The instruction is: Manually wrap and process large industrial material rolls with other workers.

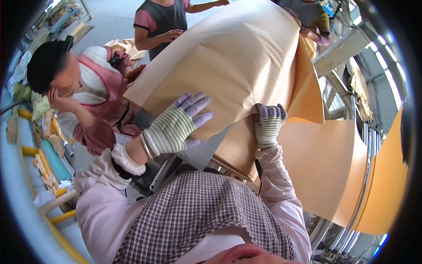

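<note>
A large sheet of brown kraft paper arches up before me, its near edge under my hands. My left hand, in a striped knit glove with grey fingers, lies spread on the sheet's near left part, fingers stretched out and apart. At the near right edge, my right hand, gloved the same way, has its fingers curled over the paper and grips it. The thumb side of that hand is partly hidden. Below the sheet a grey metal plate and more brown paper show.
A co-worker in a pink apron sits at the left; another in a dark vest stands beyond the sheet. A third person's hand touches its far right edge. Brown paper web runs over metal rollers at the right. Yellow rails lie left.
</note>
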Motion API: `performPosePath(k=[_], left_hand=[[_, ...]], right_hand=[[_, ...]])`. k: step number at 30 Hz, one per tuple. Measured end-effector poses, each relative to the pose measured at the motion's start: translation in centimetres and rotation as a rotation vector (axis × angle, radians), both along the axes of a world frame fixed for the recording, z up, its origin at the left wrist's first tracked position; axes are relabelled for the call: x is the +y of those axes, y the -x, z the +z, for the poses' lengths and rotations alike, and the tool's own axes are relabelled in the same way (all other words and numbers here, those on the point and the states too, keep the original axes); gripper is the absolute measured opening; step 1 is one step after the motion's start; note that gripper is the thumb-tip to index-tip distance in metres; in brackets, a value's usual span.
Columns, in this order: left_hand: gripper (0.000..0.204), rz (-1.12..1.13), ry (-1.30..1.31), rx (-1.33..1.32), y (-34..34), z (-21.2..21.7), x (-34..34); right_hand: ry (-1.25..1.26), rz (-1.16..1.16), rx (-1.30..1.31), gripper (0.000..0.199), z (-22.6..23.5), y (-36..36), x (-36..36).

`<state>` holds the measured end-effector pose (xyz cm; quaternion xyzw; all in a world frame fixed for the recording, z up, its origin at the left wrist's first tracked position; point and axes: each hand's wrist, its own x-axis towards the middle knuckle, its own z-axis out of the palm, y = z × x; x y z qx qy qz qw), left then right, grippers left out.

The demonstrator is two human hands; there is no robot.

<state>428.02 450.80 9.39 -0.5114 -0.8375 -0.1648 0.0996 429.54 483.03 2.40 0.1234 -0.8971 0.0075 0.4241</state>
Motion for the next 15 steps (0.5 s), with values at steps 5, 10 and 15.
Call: performPosePath(k=[5, 10, 15], left_hand=[[0.065, -0.03, 0.042, -0.053, -0.4, 0.6, 1.0], [0.067, -0.042, 0.057, -0.082, -0.7, 0.5, 1.0], [0.07, -0.07, -0.006, -0.055, -0.5, 0.7, 0.5]], right_hand=[[0.024, -0.045, -0.061, 0.025, -0.3, -0.6, 0.6], [0.025, -0.044, -0.051, 0.025, -0.8, -1.2, 0.8], [0.041, -0.023, -0.026, 0.029, -1.3, -1.8, 1.1]])
